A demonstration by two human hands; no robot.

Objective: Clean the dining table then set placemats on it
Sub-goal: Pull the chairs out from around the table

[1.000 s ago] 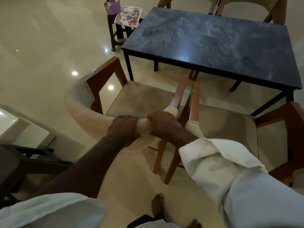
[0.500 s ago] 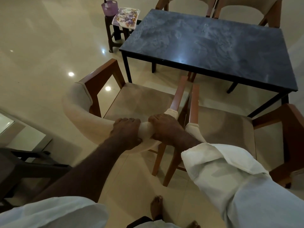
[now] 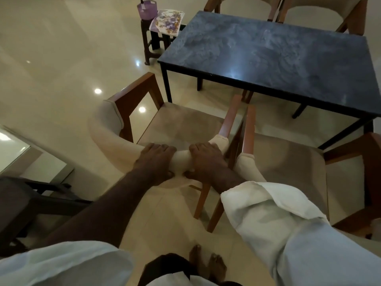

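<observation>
A dark stone-topped dining table (image 3: pixel 268 52) on black legs stands ahead at the upper right, its top bare. A wooden chair (image 3: pixel 181 124) with beige padding stands in front of me, pulled back from the table. My left hand (image 3: pixel 156 159) and my right hand (image 3: pixel 206 159) both grip the padded top of its curved backrest, side by side. A floral placemat (image 3: pixel 167 21) lies on a small dark stool beyond the table's left corner.
A second beige chair (image 3: pixel 288 162) stands close on the right, its armrest beside the first chair's. Two more chairs (image 3: pixel 288 11) sit at the table's far side. A purple container (image 3: pixel 147 10) stands on the stool (image 3: pixel 152 42). Dark furniture (image 3: pixel 26 203) is at my left; glossy floor lies left.
The chair has slid back slightly from the table with both hands still gripping its backrest; my view has shifted a little.
</observation>
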